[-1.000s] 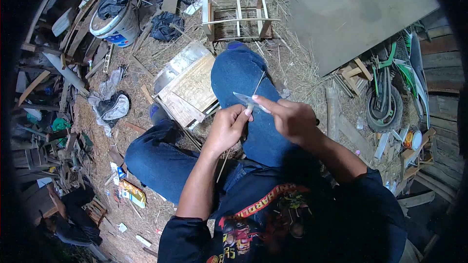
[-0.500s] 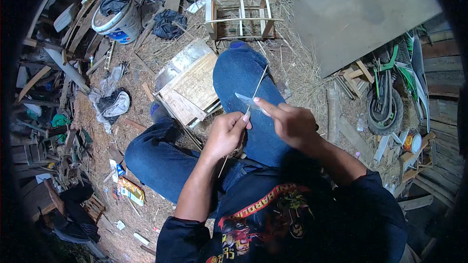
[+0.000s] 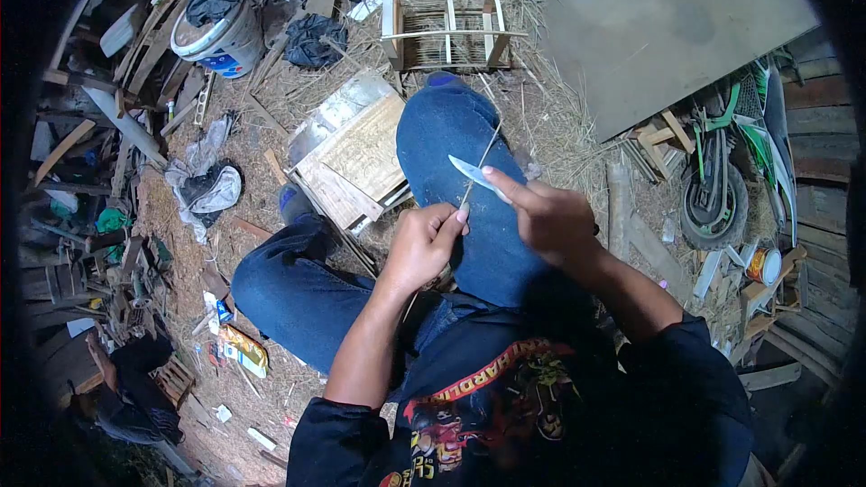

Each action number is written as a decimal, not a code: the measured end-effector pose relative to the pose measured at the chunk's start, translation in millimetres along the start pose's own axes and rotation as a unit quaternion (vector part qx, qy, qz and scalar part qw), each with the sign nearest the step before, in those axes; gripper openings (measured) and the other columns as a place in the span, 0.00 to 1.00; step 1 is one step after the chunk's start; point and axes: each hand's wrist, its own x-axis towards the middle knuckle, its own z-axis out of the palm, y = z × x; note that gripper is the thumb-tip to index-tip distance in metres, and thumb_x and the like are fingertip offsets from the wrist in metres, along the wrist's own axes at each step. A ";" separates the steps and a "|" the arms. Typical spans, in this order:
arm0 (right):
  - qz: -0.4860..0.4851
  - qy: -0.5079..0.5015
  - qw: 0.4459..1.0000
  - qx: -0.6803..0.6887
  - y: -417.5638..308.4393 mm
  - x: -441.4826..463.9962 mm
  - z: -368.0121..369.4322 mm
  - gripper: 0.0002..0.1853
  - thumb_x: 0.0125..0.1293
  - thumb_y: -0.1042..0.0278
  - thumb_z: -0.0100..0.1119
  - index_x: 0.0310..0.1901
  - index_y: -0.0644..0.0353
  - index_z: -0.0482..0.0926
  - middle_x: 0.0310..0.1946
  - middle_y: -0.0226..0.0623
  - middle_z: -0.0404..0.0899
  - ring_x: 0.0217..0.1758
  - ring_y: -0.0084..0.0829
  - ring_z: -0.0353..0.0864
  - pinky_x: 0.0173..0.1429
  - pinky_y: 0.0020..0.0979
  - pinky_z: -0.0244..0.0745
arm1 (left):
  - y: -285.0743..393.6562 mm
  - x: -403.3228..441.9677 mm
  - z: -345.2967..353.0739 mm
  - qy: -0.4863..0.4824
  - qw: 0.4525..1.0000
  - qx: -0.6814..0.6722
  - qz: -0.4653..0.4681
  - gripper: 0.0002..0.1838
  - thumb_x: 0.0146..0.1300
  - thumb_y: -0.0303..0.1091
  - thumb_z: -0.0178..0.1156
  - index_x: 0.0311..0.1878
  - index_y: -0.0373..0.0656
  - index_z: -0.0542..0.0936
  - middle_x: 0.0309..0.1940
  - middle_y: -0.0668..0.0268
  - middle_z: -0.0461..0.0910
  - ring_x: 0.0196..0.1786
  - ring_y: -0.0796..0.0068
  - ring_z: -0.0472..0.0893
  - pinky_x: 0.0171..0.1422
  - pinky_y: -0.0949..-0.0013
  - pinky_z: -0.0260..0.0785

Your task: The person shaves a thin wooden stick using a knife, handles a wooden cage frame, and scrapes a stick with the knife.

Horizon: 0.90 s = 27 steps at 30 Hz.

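A thin wooden stick (image 3: 492, 140) slants across my raised knee in the head view. My left hand (image 3: 426, 239) pinches it between thumb and fingers, its lower part running down behind my wrist. In my right hand (image 3: 548, 216) is a knife (image 3: 468, 169), its handle mostly hidden by the closed fingers. The thumb lies along the blade, whose tip points up and left. The blade crosses the stick just above my left hand; whether it touches the wood I cannot tell.
Ahead stands a wooden frame (image 3: 448, 36) with thin slats. Left of my knee are stacked boards (image 3: 354, 158). A bucket (image 3: 221, 41) is at upper left, a large panel (image 3: 667, 27) at upper right, and a green-and-white motorbike (image 3: 722, 162) at right. Another person (image 3: 135, 388) sits at lower left.
The knife and my right hand have moved slightly up and right along the stick. More of the blade shows now. My left hand keeps its pinch on the stick, nearly in place.
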 end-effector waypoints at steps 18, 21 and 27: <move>-0.020 0.057 0.997 0.046 19.9 6.3 15.8 0.25 0.71 0.71 0.53 0.67 0.41 0.79 0.28 0.41 0.83 0.28 0.43 0.85 0.33 0.45 0.79 | 17.0 -0.9 3.1 0.051 0.982 0.154 0.101 0.15 0.71 0.32 0.62 0.28 0.34 0.80 0.18 0.45 0.74 0.21 0.43 0.77 0.29 0.51 0.68; 0.012 0.000 0.998 0.054 6.3 1.1 11.1 0.24 0.72 0.68 0.52 0.67 0.41 0.80 0.30 0.41 0.85 0.28 0.42 0.85 0.31 0.45 0.78 | 17.7 -0.6 3.8 0.046 0.973 0.198 0.107 0.14 0.71 0.33 0.62 0.29 0.35 0.80 0.18 0.45 0.75 0.24 0.42 0.79 0.30 0.50 0.69; -0.015 0.029 0.999 0.039 11.7 3.4 14.8 0.24 0.72 0.69 0.52 0.67 0.40 0.80 0.26 0.39 0.82 0.27 0.42 0.85 0.30 0.44 0.78 | 13.8 -0.3 5.7 0.046 0.969 0.216 0.110 0.14 0.70 0.33 0.63 0.29 0.36 0.80 0.20 0.44 0.76 0.26 0.41 0.81 0.31 0.49 0.71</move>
